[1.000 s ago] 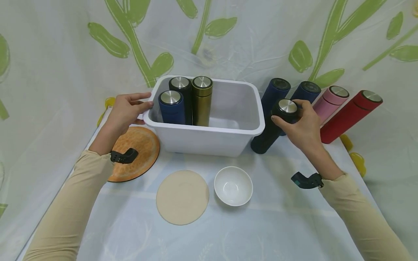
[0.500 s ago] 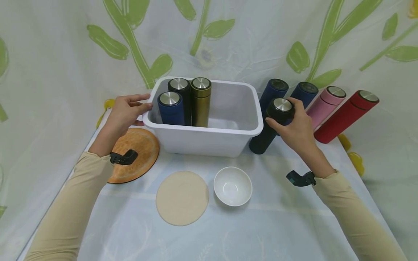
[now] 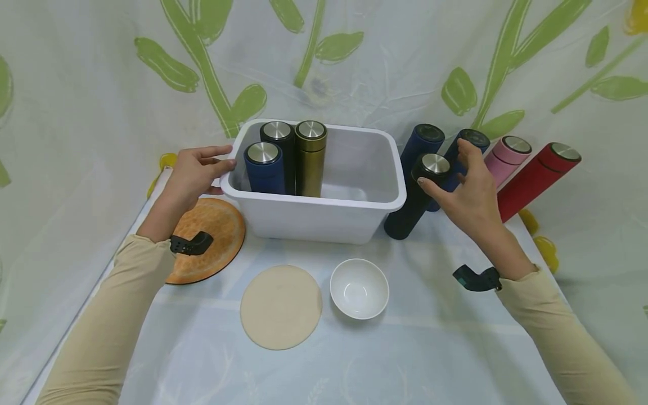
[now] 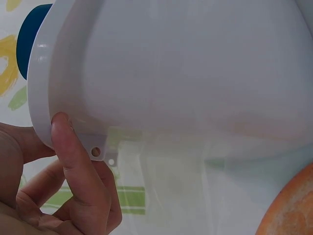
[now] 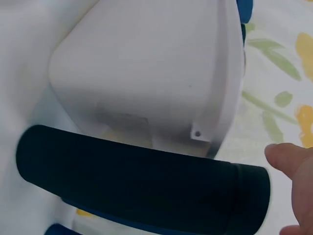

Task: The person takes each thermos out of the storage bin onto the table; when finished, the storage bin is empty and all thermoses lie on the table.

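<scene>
Black bottle [image 3: 411,199], four o'clock of the white tub [image 3: 314,222]: my right grip [image 3: 473,199] is spread wide, empty; my left grip [image 3: 189,175] pinches the rim [image 3: 228,177] at nine. I'd close evenly around the lid [image 3: 435,163].

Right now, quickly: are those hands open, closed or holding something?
Left hand: holding the white tub by its rim.
Right hand: open, holding nothing, beside a black bottle.

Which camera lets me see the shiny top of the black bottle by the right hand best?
The head camera: it looks down on the shiny top, and the right hand doesn't cover it. The right wrist camera shows the black bottle up close from the side, not its top. The left wrist camera doesn't show it.
</scene>
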`<state>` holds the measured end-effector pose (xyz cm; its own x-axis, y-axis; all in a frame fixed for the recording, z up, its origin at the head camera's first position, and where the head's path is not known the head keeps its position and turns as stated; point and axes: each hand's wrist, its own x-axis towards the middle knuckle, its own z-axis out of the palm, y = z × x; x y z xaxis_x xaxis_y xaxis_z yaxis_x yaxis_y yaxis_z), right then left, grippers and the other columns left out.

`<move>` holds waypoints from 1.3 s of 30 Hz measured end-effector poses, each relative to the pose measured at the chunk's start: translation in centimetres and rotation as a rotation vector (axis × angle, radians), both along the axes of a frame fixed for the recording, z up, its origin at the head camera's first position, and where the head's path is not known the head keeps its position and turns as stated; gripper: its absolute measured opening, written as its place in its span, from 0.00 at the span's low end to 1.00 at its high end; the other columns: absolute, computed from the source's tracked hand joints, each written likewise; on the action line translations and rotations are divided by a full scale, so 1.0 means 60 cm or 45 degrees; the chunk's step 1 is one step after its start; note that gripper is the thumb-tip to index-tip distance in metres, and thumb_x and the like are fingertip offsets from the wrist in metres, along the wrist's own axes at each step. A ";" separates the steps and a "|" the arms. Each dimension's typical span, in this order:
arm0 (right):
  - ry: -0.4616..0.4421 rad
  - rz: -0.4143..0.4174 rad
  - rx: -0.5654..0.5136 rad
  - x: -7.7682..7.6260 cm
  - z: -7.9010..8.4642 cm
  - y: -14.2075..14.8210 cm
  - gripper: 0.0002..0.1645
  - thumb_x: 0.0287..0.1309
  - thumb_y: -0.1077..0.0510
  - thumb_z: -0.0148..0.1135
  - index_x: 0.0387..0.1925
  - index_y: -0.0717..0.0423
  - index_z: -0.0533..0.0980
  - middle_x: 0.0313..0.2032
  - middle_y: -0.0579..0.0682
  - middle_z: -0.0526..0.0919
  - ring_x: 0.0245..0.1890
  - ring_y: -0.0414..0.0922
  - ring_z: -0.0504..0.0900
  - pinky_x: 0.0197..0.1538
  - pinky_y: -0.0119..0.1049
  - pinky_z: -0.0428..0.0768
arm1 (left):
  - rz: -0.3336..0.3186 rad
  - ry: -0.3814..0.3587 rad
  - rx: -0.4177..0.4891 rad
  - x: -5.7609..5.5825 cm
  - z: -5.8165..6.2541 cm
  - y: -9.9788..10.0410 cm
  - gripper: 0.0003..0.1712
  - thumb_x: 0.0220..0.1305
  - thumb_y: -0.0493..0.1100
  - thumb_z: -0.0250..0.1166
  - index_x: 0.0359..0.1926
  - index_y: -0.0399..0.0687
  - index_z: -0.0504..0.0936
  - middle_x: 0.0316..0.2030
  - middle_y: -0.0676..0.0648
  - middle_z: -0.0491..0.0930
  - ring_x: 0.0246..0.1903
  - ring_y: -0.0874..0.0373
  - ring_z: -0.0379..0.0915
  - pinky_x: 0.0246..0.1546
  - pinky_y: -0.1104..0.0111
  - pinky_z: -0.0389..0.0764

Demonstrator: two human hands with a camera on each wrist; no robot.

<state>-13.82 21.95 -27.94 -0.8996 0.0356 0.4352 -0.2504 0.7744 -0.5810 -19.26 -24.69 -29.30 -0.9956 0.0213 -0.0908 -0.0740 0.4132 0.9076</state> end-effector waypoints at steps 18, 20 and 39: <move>0.069 0.108 0.036 -0.015 0.054 -0.040 0.52 0.55 0.49 0.75 0.75 0.54 0.59 0.73 0.49 0.63 0.71 0.49 0.64 0.64 0.56 0.71 | -0.001 -0.017 0.022 -0.001 -0.003 0.006 0.31 0.72 0.48 0.63 0.73 0.51 0.69 0.62 0.36 0.73 0.47 0.55 0.76 0.28 0.69 0.84; 0.068 0.121 0.039 -0.016 0.056 -0.047 0.51 0.55 0.50 0.75 0.75 0.54 0.60 0.72 0.50 0.64 0.70 0.50 0.64 0.63 0.57 0.71 | -0.008 -0.018 0.021 -0.003 -0.002 0.008 0.31 0.72 0.48 0.63 0.72 0.51 0.69 0.62 0.36 0.74 0.47 0.57 0.77 0.28 0.69 0.84; -0.004 0.277 0.001 -0.059 0.067 -0.124 0.50 0.55 0.47 0.75 0.74 0.53 0.61 0.71 0.49 0.66 0.70 0.46 0.65 0.64 0.49 0.73 | 0.007 -0.033 0.025 -0.003 0.005 -0.001 0.31 0.72 0.48 0.63 0.72 0.51 0.70 0.60 0.39 0.76 0.42 0.61 0.78 0.29 0.68 0.85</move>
<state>-17.36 14.51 -23.94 -0.8874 -0.1597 0.4325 -0.4099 0.7029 -0.5813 -19.42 -24.75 -28.99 -0.9930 0.0180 -0.1165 -0.1000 0.3946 0.9134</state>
